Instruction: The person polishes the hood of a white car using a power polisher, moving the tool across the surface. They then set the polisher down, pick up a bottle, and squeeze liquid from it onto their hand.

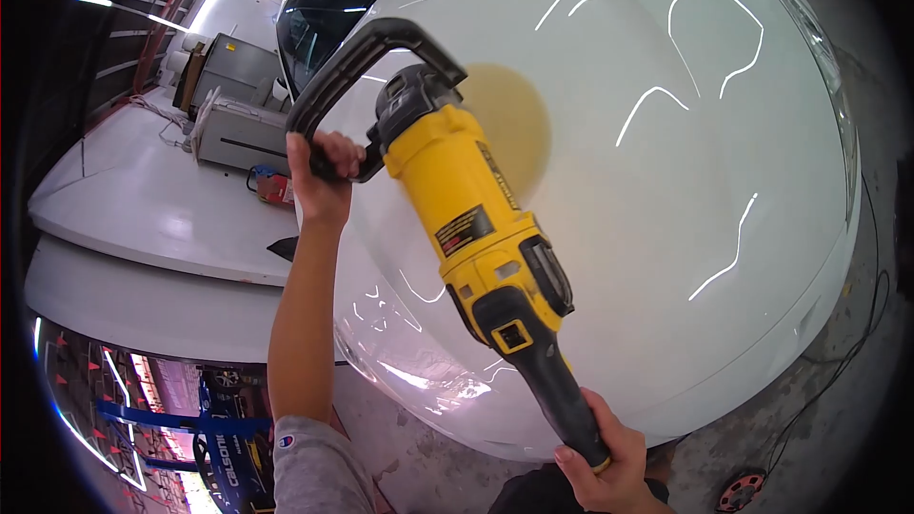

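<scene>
A yellow and black car polisher (452, 181) lies slantwise across the middle of the view, over the glossy white car hood (647, 200). Its round yellowish pad (519, 128) shows partly behind the machine's head and appears to be on the paint; the edge looks blurred. My left hand (324, 176) is wrapped around the side of the black loop handle at the front. Around the end of the black rear handle, low in the view, my right hand (609, 466) is closed.
The windshield (333, 0) borders the hood at the top. A white surface (171, 200) at left carries grey boxes (238, 133) and a red item (276, 188). A black cord (838, 362) runs along the concrete floor by a round red object (741, 492). A blue car (233, 457) stands lower left.
</scene>
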Tool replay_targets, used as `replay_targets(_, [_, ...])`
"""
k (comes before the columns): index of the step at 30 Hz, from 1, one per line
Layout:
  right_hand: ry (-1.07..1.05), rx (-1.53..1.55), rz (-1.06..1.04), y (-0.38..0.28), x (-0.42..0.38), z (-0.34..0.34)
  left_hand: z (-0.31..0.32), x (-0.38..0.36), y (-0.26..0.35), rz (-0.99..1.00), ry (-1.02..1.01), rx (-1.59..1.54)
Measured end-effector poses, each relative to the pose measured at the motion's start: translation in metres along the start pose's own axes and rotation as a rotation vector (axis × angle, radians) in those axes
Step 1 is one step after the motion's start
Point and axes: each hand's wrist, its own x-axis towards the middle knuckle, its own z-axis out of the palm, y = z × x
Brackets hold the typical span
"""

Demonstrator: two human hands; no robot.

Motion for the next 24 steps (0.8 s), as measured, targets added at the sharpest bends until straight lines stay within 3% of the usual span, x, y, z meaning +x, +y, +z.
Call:
replay_targets(5, [0.07,0.014,-0.108,-0.001,0.003,0.007,-0.007,0.005,0.0,-0.001,-0.024,-0.003])
replay_targets(10, [-0.07,0.073,0.07,0.002,0.015,0.024,-0.041,-0.008,0.008,-0.016,0.031,0.038])
replay_targets(24, [-0.165,-0.051,-0.003,0.013,0.031,0.045,-0.093,-0.058,0.02,-0.018,0.209,0.109])
